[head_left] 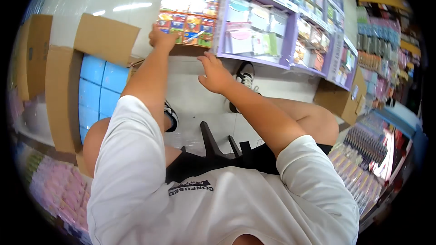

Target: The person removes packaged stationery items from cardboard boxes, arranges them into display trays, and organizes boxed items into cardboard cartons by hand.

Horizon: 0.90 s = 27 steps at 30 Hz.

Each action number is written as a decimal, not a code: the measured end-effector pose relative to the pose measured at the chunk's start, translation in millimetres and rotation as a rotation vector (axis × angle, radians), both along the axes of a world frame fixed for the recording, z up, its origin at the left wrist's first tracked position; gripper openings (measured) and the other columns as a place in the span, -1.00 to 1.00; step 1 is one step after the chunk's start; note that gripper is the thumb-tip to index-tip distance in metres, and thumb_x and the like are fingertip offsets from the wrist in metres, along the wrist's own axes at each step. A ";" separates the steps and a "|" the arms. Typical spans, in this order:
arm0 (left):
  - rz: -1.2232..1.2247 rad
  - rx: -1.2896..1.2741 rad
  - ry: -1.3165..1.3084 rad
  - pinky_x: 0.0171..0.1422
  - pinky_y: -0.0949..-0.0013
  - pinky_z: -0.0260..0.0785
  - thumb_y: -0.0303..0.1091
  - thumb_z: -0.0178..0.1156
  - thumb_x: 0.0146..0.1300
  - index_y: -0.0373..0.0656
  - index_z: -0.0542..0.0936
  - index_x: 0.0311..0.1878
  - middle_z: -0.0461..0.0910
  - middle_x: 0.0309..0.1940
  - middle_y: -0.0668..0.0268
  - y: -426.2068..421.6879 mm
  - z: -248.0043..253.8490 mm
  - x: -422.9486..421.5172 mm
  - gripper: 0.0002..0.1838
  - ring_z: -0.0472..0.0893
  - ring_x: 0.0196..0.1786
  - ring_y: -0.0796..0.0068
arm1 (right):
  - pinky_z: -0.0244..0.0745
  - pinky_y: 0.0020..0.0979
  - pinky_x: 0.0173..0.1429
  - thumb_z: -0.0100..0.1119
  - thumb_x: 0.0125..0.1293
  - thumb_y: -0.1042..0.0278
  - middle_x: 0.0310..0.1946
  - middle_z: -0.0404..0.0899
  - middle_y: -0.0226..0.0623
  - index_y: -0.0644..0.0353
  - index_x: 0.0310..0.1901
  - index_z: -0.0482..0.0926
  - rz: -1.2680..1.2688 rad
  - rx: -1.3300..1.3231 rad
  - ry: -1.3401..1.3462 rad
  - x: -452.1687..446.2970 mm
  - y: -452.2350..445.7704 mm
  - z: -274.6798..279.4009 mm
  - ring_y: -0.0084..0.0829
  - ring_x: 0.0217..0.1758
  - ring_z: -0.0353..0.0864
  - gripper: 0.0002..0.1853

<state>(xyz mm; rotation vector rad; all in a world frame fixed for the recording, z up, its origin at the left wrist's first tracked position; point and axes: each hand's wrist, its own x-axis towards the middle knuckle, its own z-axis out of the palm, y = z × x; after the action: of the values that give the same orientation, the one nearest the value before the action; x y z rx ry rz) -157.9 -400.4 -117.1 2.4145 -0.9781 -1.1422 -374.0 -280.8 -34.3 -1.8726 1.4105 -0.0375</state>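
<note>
My left hand has its fingers curled at the near left corner of a block of small colourful printed boxes. These are in orange, blue, red and green, laid in tight rows, with glare on the far part. Brown cardboard shows under their near edge. My right hand is held just short of the near right corner, fingers apart and nothing in them. Beside the boxes, on the right, stands a purple display shelf holding clear-wrapped white, pink and green goods.
To my left, an open cardboard carton holds several light-blue boxes. A dark stool leg shows between my knees. Pink packaged goods lie at the lower left. Stocked racks line the right, near another carton.
</note>
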 end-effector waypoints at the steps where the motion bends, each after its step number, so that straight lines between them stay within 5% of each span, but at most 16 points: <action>1: 0.060 0.062 -0.029 0.58 -0.05 0.29 -0.06 0.72 -0.11 -0.12 0.10 0.63 0.08 0.59 -0.09 -4.8 5.9 -11.7 0.30 0.28 0.55 -0.20 | 0.38 -0.01 0.53 0.26 0.30 0.30 0.53 0.23 0.07 0.18 0.44 0.36 -0.008 0.050 -0.011 -15.4 5.9 12.7 0.13 0.54 0.31 -0.34; 4: 0.216 0.091 -0.038 0.66 -0.19 0.13 0.01 0.62 0.01 -0.16 -0.04 0.67 -0.17 0.67 -0.13 -7.6 8.1 -36.3 0.31 0.06 0.62 -0.41 | 0.41 -0.05 0.49 0.26 0.37 0.21 0.44 0.38 0.08 0.21 0.41 0.40 -0.079 0.180 -0.022 -62.5 28.8 54.6 0.10 0.47 0.42 -0.38; 7: 0.235 -0.040 -0.050 0.68 -0.13 0.10 0.03 0.51 0.11 -0.26 0.00 0.66 -0.24 0.69 -0.16 2.3 -6.1 -57.7 0.21 0.02 0.66 -0.36 | 0.44 -0.10 0.44 0.24 0.43 0.15 0.30 0.57 0.10 0.22 0.39 0.45 -0.191 0.345 -0.029 -113.9 48.3 104.5 0.06 0.37 0.55 -0.43; 10: -0.077 -0.062 0.034 0.69 -0.09 0.09 0.02 0.45 0.16 -0.33 0.09 0.64 -0.34 0.69 -0.23 17.1 -45.3 -50.7 0.13 -0.06 0.70 -0.28 | 0.47 -0.09 0.41 0.24 0.44 0.13 0.28 0.59 0.10 0.23 0.36 0.48 -0.204 0.302 0.035 -165.3 77.8 157.4 0.05 0.35 0.58 -0.45; 11: -0.154 -0.110 -0.122 0.65 -0.09 0.15 0.05 0.40 0.23 -0.24 0.20 0.63 -0.14 0.68 -0.28 26.7 -58.9 -57.9 0.02 0.10 0.66 -0.26 | 0.57 -0.16 0.29 0.30 0.41 0.16 0.23 0.65 -0.07 0.21 0.40 0.47 -0.192 0.196 0.046 -184.3 94.0 160.1 -0.11 0.16 0.68 -0.41; 13: -0.402 -0.214 -0.115 0.62 -0.07 0.21 0.09 0.30 0.32 -0.05 0.18 0.67 0.22 0.59 -0.22 40.5 -50.5 -63.0 -0.06 0.30 0.57 -0.23 | 0.58 -0.17 0.29 0.32 0.41 0.15 0.22 0.66 -0.05 0.21 0.40 0.48 -0.284 0.236 -0.017 -210.1 114.0 180.4 -0.11 0.18 0.69 -0.41; 14: -0.490 -0.193 -0.008 0.56 -0.05 0.29 0.09 0.23 0.38 0.06 0.26 0.64 0.45 0.47 -0.10 42.7 -41.9 -65.5 -0.18 0.46 0.46 -0.16 | 0.58 -0.17 0.27 0.33 0.42 0.14 0.21 0.66 -0.03 0.21 0.40 0.47 -0.311 0.289 0.042 -221.5 121.7 184.6 -0.10 0.17 0.70 -0.40; 15: -0.611 -0.323 0.142 0.51 -0.01 0.33 0.09 0.23 0.39 -0.01 0.41 0.55 0.48 0.45 -0.06 46.8 -33.5 -70.7 -0.27 0.49 0.46 -0.01 | 0.58 -0.17 0.26 0.34 0.42 0.13 0.20 0.66 -0.02 0.22 0.40 0.47 -0.313 0.342 0.092 -230.1 123.3 184.0 -0.09 0.15 0.71 -0.39; 17: -0.563 -0.098 0.269 0.10 0.08 0.55 0.04 0.24 0.35 -0.22 0.69 0.19 0.76 -0.07 0.00 77.5 70.7 -84.7 -0.45 0.71 -0.05 0.13 | 0.59 -0.17 0.25 0.35 0.42 0.13 0.17 0.67 -0.01 0.17 0.42 0.47 -0.173 0.427 0.174 -226.5 110.5 197.4 -0.09 0.11 0.72 -0.39; 18: -0.651 -0.065 0.255 -0.05 0.08 0.56 0.00 0.25 0.30 -0.27 0.73 0.06 0.76 -0.25 0.06 79.8 60.2 -74.4 -0.50 0.69 -0.23 0.16 | 0.58 -0.18 0.24 0.35 0.43 0.12 0.19 0.66 -0.05 0.10 0.43 0.47 -0.138 0.332 0.152 -210.2 105.9 213.0 -0.12 0.10 0.69 -0.40; 19: -0.778 0.096 0.247 -0.18 0.21 0.54 0.03 0.33 0.33 -0.21 0.63 0.33 0.72 -0.04 0.25 82.7 95.7 -73.1 -0.37 0.64 -0.17 0.40 | 0.56 -0.13 0.29 0.33 0.41 0.09 0.22 0.64 -0.06 0.09 0.44 0.46 -0.185 0.246 0.032 -188.3 105.4 232.9 -0.10 0.19 0.67 -0.38; 22: -1.101 0.045 0.015 0.28 0.21 0.53 0.01 0.34 0.35 -0.15 0.49 0.48 0.60 0.31 0.12 101.7 189.1 -60.5 -0.28 0.61 0.29 0.29 | 0.55 -0.16 0.29 0.31 0.43 0.13 0.23 0.62 -0.09 0.07 0.42 0.47 -0.093 0.051 -0.296 -145.2 98.5 264.0 -0.14 0.16 0.65 -0.43; 27: -0.962 -0.038 0.141 0.38 0.21 0.47 -0.10 0.30 0.44 -0.17 0.46 0.49 0.62 0.28 0.14 147.7 313.0 11.2 -0.36 0.61 0.31 0.27 | 0.48 -0.16 0.38 0.29 0.43 0.15 0.24 0.61 0.00 0.16 0.42 0.46 0.174 0.090 -0.229 -104.3 115.1 304.3 -0.05 0.26 0.61 -0.41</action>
<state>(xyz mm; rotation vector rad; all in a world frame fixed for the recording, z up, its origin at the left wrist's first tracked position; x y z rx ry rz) -146.7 -252.8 196.0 1.7604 -2.1743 -1.4908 -478.3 -165.8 270.0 -1.8458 1.0750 -0.0977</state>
